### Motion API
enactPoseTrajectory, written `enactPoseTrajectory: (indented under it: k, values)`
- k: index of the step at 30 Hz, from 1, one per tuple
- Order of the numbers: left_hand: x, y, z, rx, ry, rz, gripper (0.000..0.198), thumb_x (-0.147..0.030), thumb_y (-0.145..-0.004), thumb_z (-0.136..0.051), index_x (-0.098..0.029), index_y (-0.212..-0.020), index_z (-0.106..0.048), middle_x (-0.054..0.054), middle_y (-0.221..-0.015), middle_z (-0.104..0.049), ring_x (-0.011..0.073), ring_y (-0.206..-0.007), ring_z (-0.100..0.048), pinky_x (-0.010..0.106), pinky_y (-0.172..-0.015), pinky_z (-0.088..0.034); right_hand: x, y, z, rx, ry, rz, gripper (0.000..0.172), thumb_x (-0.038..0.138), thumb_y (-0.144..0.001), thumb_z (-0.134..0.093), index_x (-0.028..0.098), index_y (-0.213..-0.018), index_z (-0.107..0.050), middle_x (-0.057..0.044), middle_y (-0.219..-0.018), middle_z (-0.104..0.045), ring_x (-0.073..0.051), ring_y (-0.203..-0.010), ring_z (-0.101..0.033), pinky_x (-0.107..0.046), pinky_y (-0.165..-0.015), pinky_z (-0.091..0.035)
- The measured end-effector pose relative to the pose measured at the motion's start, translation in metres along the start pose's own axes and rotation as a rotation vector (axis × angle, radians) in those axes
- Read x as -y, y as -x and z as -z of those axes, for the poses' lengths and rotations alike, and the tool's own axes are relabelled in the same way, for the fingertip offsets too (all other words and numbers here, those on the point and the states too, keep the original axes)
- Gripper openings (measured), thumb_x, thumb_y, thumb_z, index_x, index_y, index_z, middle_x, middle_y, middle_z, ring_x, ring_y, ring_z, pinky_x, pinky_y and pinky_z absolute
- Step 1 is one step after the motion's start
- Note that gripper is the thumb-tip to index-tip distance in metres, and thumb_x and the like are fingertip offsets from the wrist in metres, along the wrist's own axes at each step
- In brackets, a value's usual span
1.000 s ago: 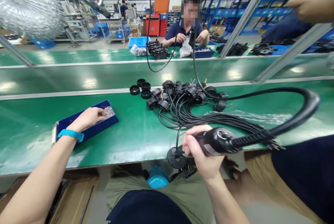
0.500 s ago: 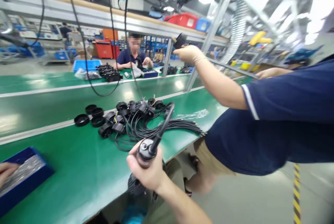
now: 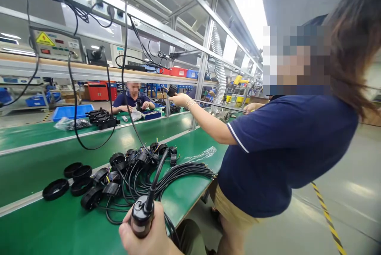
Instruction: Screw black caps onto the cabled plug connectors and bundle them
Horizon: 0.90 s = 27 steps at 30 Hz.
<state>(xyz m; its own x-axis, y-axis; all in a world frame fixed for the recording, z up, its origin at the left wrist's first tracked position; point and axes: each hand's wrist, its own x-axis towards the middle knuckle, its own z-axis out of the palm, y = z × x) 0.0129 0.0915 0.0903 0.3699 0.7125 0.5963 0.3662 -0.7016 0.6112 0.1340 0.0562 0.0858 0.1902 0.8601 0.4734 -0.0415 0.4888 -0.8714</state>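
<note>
My right hand (image 3: pixel 149 235) is at the bottom edge, fingers wrapped round a black powered screwdriver (image 3: pixel 142 215) whose thick cable rises up toward the overhead frame. Just beyond it on the green bench (image 3: pixel 44 227) lies a heap of black round connectors with black cables (image 3: pixel 139 167). My left hand is out of view. Several loose black caps (image 3: pixel 68 179) sit to the left of the heap.
A co-worker in a navy shirt (image 3: pixel 285 148) stands close on the right, arm stretched over the bench holding a small black part (image 3: pixel 172 90). Another person (image 3: pixel 132 98) sits across the conveyor with trays and bags. Cables hang from the overhead rack (image 3: pixel 89 72).
My view has swung right and up. The blue tray and my left hand have left the frame. The co-worker on the right now fills the right side. My right hand still holds the screwdriver.
</note>
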Motion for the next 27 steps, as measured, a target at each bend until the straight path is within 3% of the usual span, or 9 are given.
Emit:
enactPoseTrajectory:
  k: [2,5,10,15,19,22,27]
  values:
    - [0.004,0.005,-0.029,-0.060,-0.020,-0.023,0.041,-0.019,-0.055,-0.072,-0.057,-0.068,-0.075,-0.006,-0.052,-0.063,0.0278,-0.047,-0.065,0.042,-0.036,-0.053,-0.007,0.001,0.000,-0.055,0.018,-0.021,0.027,0.035,-0.061,-0.071,0.022,-0.074,-0.051,0.004,-0.058,-0.050,-0.010,-0.045,-0.045,-0.022,-0.042,-0.040]
    - [0.010,0.019,-0.067,-0.224,-0.082,-0.040,0.034,-0.018,-0.060,-0.073,-0.050,-0.073,-0.078,-0.001,-0.050,-0.063,0.0279,-0.044,-0.063,0.040,-0.033,-0.050,-0.005,-0.001,0.000,-0.029,0.027,-0.079,0.036,0.042,-0.061,-0.078,0.023,-0.073,-0.049,0.004,-0.057,-0.051,-0.011,-0.047,-0.048,-0.022,-0.044,-0.045]
    - [0.016,0.029,-0.099,-0.450,-0.137,-0.154,0.014,-0.026,-0.084,-0.066,-0.035,-0.085,-0.077,0.000,-0.055,-0.066,0.0207,-0.043,-0.060,0.033,-0.036,-0.052,0.013,-0.006,0.003,0.060,0.018,-0.104,0.041,0.050,-0.066,-0.077,0.023,-0.068,-0.046,0.005,-0.052,-0.048,-0.010,-0.046,-0.046,-0.022,-0.042,-0.042]
    - [0.016,0.070,-0.082,-0.398,-0.171,-0.174,0.017,-0.033,-0.096,-0.058,-0.030,-0.090,-0.073,-0.002,-0.061,-0.068,0.0192,-0.049,-0.064,0.030,-0.043,-0.055,0.033,-0.002,0.006,0.097,0.029,-0.117,0.022,0.033,-0.072,-0.070,0.021,-0.074,-0.052,0.003,-0.058,-0.053,-0.010,-0.049,-0.048,-0.021,-0.044,-0.041]
    - [-0.003,0.113,-0.053,-0.205,-0.213,-0.077,0.014,-0.026,-0.100,-0.055,-0.025,-0.103,-0.069,0.000,-0.083,-0.076,0.0158,-0.066,-0.070,0.027,-0.061,-0.058,0.045,-0.002,0.008,0.139,-0.024,-0.144,0.017,0.026,-0.072,-0.072,0.019,-0.076,-0.056,0.004,-0.059,-0.055,-0.008,-0.047,-0.048,-0.020,-0.045,-0.041]
    - [-0.015,0.120,-0.043,-0.104,-0.220,0.018,0.007,-0.020,-0.099,-0.059,-0.021,-0.099,-0.066,0.005,-0.101,-0.077,0.0170,-0.082,-0.071,0.030,-0.073,-0.055,0.049,-0.006,0.012,0.117,-0.053,-0.141,0.014,0.026,-0.078,-0.072,0.018,-0.080,-0.060,0.003,-0.058,-0.058,-0.008,-0.042,-0.049,-0.021,-0.042,-0.042]
    - [-0.015,0.115,-0.046,-0.123,-0.250,0.079,0.004,-0.019,-0.096,-0.065,-0.020,-0.092,-0.064,0.004,-0.107,-0.078,0.0183,-0.084,-0.070,0.032,-0.075,-0.051,0.059,-0.008,0.021,0.107,-0.166,-0.075,0.009,0.022,-0.088,-0.068,0.019,-0.086,-0.060,0.004,-0.060,-0.061,-0.009,-0.041,-0.054,-0.021,-0.042,-0.047]
